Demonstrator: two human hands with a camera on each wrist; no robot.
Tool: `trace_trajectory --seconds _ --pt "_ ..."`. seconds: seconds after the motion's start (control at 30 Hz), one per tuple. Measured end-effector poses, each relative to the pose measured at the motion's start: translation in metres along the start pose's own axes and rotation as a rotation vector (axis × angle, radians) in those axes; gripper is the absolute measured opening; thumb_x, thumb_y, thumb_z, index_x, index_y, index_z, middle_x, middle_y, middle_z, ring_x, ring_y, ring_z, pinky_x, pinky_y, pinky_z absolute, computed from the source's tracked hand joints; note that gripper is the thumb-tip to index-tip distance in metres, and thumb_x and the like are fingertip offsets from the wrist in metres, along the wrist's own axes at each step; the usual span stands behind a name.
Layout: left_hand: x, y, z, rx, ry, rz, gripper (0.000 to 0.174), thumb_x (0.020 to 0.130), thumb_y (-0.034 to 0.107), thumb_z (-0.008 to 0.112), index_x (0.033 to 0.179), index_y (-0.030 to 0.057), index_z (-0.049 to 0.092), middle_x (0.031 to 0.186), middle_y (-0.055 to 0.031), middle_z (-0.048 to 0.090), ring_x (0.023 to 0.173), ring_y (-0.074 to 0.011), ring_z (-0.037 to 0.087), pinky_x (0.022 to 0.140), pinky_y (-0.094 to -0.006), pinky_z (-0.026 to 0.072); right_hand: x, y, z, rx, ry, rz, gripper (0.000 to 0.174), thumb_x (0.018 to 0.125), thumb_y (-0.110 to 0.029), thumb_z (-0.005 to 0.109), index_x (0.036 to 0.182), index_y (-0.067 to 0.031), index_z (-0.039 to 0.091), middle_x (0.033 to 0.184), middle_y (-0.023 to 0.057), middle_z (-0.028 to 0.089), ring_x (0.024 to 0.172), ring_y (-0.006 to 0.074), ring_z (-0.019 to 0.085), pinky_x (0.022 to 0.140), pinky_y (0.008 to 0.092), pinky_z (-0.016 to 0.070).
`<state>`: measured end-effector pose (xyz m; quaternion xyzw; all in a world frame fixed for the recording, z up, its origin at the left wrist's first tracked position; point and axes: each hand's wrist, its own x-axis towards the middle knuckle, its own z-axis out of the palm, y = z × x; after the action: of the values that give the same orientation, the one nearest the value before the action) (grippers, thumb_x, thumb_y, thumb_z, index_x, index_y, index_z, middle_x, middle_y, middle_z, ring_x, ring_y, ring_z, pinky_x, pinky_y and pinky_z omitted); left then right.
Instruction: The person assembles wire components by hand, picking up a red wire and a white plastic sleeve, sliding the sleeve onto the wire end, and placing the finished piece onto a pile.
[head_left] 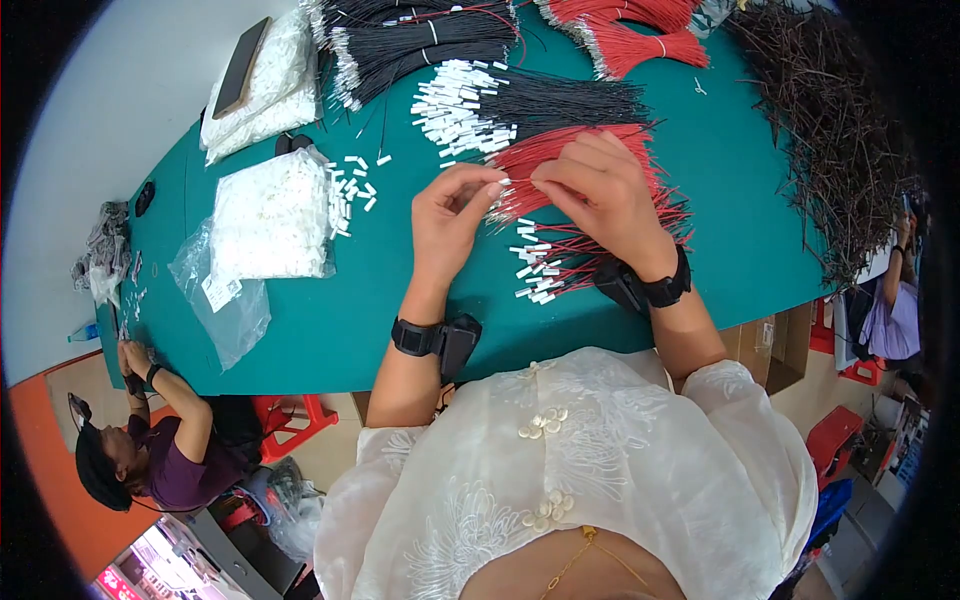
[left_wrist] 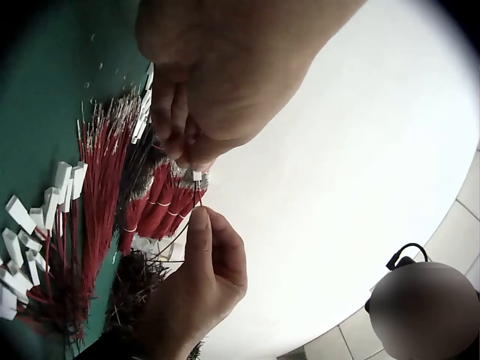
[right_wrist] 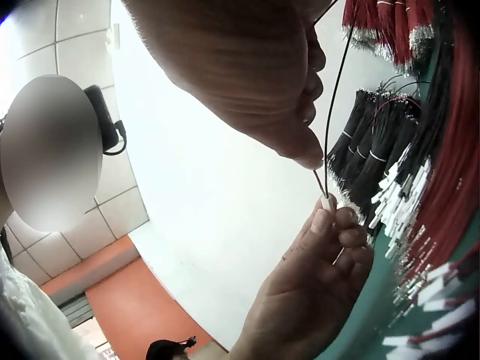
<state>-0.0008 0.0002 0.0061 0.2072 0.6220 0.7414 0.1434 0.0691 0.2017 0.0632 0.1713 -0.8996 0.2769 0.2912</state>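
Both hands meet above the green table, fingertips close together. My left hand (head_left: pixel 445 222) pinches a small white connector housing (right_wrist: pixel 328 201) between thumb and forefinger. A black wire (right_wrist: pixel 337 105) runs up out of that housing. My right hand (head_left: pixel 605 195) pinches a thin red wire (right_wrist: pixel 318 180) close to its end, right at the housing's opening. Beneath the hands lies a spread of red wires (head_left: pixel 545 155) with bare metal ends. Nearer the body are red wires with white connectors (head_left: pixel 538 265) on their ends; beyond lie black wires (head_left: pixel 570 103) with white connectors.
A clear bag of white connectors (head_left: pixel 270 220) lies on the left, with loose connectors (head_left: pixel 352 195) beside it. Tied black bundles (head_left: pixel 430 55) and red bundles (head_left: pixel 650 45) lie at the back. A tangled dark pile (head_left: pixel 830 130) covers the right. Another person (head_left: pixel 170 440) works at left.
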Motion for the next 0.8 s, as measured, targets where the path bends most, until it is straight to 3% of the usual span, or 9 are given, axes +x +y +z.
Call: trace_trajectory --seconds 0.8 --pt "-0.004 0.006 0.002 -0.011 -0.05 -0.121 0.012 0.093 0.002 0.074 0.104 -0.0013 0.076 0.096 -0.0034 0.074 0.081 -0.0068 0.067 0.07 -0.0211 0.0509 -0.004 0.001 0.011 0.124 -0.05 0.013 0.012 0.077 -0.006 0.079 0.087 -0.0054 0.073 0.079 0.0059 0.064 0.074 0.025 0.06 0.07 0.0383 0.0462"
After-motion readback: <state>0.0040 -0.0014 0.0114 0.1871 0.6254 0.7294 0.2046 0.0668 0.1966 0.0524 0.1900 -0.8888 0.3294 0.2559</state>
